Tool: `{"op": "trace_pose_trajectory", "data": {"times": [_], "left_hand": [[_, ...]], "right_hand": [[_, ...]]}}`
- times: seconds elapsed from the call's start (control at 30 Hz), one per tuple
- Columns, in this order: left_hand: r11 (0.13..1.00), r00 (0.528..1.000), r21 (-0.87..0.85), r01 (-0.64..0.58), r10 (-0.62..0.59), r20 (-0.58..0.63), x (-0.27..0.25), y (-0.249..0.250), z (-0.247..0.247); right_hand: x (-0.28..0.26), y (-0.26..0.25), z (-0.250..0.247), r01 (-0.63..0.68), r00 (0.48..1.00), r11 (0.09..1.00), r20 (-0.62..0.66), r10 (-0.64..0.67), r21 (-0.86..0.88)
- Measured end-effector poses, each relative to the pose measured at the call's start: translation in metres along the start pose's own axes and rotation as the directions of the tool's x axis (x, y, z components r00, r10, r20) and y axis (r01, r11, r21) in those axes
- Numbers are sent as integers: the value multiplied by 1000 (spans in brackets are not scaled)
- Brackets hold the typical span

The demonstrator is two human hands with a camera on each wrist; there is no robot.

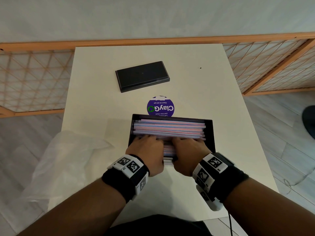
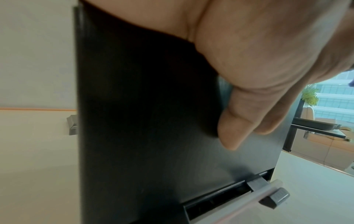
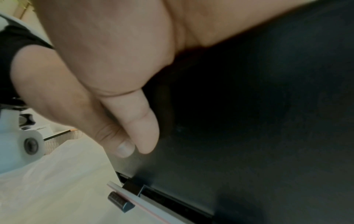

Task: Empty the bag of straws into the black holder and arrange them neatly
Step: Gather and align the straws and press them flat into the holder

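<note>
The open black holder (image 1: 210,133) stands near the middle of the white table, filled with pink, blue and white straws (image 1: 170,127) lying lengthwise. My left hand (image 1: 146,148) and right hand (image 1: 187,147) sit side by side at its near wall. Their fingers reach over the rim onto the straws. In the left wrist view my left hand (image 2: 249,75) lays its thumb flat on the holder's front wall (image 2: 143,121). The right wrist view shows my right hand (image 3: 114,60) doing the same on that wall (image 3: 249,136). One straw (image 2: 249,201) lies in the bottom front slot.
The holder's black lid (image 1: 142,76) lies flat at the far side of the table (image 1: 221,99). A purple round sticker (image 1: 160,106) is just behind the holder. The crumpled clear plastic bag (image 1: 68,159) hangs over the table's left edge. A wooden lattice screen (image 1: 34,79) stands behind.
</note>
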State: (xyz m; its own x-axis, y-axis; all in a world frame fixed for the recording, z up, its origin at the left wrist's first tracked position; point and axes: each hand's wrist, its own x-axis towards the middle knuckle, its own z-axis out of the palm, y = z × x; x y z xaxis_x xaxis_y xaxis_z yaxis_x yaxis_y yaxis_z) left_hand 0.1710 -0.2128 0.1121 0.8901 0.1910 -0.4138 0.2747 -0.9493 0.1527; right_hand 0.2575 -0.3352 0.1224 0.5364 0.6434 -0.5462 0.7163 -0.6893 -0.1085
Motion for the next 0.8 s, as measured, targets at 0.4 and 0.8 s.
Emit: {"op": "trace_pose_trajectory", "data": {"times": [0.4,0.8], "left_hand": [[999,999,11,-31,30,17,-2,-1,-2],[993,990,-19,-119,117,-81,-11,9,-8]], "right_hand": [[-1,0,-2,7,1000,1000,13,-6,-14],[-4,-2,-2,49,999,998,-8,-49,-43]]}}
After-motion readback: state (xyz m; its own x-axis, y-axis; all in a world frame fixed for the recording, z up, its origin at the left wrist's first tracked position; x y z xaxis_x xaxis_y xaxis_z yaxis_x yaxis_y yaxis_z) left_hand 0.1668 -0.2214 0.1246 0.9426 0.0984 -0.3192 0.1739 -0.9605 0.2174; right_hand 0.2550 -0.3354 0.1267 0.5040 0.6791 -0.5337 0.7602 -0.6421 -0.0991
